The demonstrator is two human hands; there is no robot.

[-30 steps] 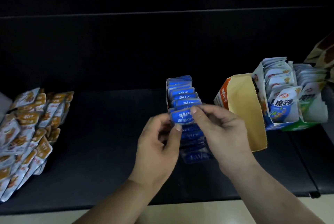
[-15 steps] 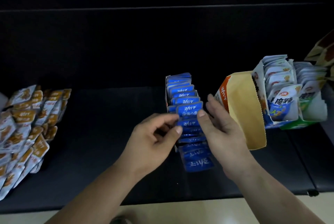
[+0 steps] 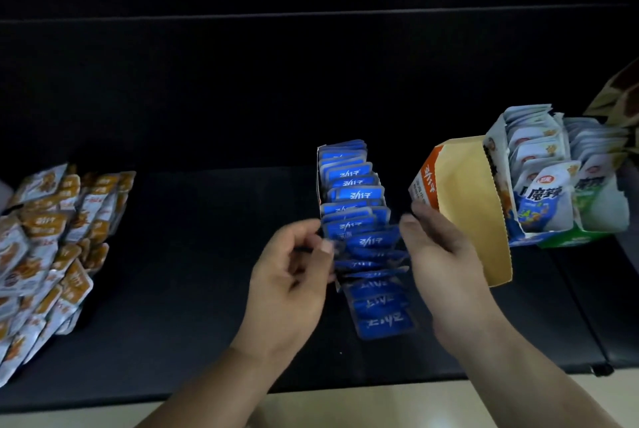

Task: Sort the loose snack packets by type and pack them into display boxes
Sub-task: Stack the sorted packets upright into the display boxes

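- We found the row of small blue foil snack packets (image 3: 359, 217) at the centre of the dark table top (image 3: 190, 272). The packets stood on edge and overlapped. The far end of the row sat inside a narrow white-edged card display box (image 3: 318, 172), and the near end fanned out flat towards the person.
- We judged these packets light, thin and pliant, with slick film faces. A row on edge would likely topple or slide if let go on one side.
- The crimped side seams appeared the soundest place to pinch. To shift several at once, both flanks of the row should be squeezed together.
- The left hand (image 3: 294, 279) lay at the row's left flank, fingers curled and thumb tip at the packet edges. Blur prevented us from telling whether it pinched a packet or only touched.
- The right hand (image 3: 442, 255) stood at the right flank, fingers nearly straight and apart, holding nothing that we could see.
- Packets and hands covered the near walls of the display box, so we could not judge its free room.
- The heap of orange-and-white packets (image 3: 52, 241) at the left ran out of frame.
- The opened orange carton with tan lining (image 3: 463, 206) hid part of the white packet box (image 3: 539, 192) beside it. We could not see whether the carton held anything.
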